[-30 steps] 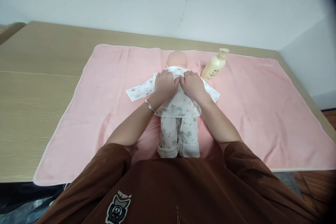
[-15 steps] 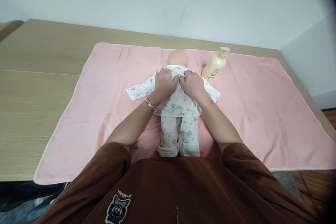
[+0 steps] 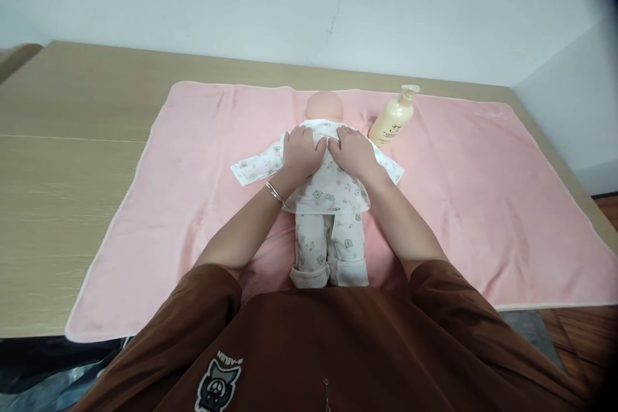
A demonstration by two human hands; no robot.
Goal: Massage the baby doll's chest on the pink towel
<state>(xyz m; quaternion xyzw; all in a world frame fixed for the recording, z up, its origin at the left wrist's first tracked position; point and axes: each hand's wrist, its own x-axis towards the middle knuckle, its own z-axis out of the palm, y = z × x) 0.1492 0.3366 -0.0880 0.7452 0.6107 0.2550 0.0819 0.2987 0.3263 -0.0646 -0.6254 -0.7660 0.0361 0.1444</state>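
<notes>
A baby doll (image 3: 333,190) in a white printed top and trousers lies stretched out with its bald head (image 3: 325,105) away from me; no face shows. My left hand (image 3: 303,151) rests flat on the left side of its upper body, just below the shoulder, a silver bangle on that wrist. Mirroring it on the right side, my right hand (image 3: 355,151) lies with fingers over the cloth. The two thumbs almost meet at the middle, where the fabric is creased. Both sleeves spread outward, and the trouser cuffs are rolled up.
A cream pump bottle (image 3: 393,117) stands just right of the doll's shoulder. Under everything lies a pink blanket (image 3: 483,206) with white edging, spread on a wooden table (image 3: 72,174). A cracked white wall (image 3: 241,6) rises behind the table.
The whole view has shifted very slightly. Both hands stay on the doll's upper body in nearly the same place, and the doll and bottle have not moved.
</notes>
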